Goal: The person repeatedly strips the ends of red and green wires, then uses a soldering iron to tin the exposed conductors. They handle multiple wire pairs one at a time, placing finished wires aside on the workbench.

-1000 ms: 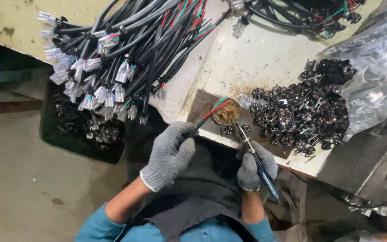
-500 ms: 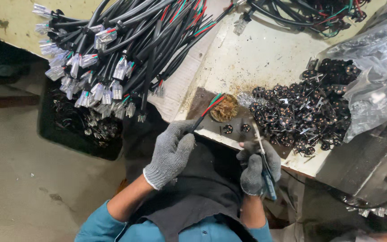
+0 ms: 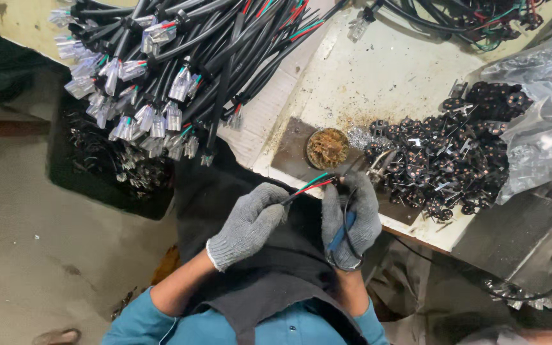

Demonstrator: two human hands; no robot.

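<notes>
1. Between my hands, the wire end (image 3: 311,185) is bridging the gap; my left hand (image 3: 247,225) is gripping its cable to steady it.
2. My right hand (image 3: 351,217) is clasping the blue-handled iron (image 3: 342,231), tip meeting those wires.
3. Just beyond the fingers, the flux tin (image 3: 327,148) is sitting within reach.

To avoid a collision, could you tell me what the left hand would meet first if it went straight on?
Probably the right hand, just past the wire end the left hand holds; depth is unclear.
</notes>
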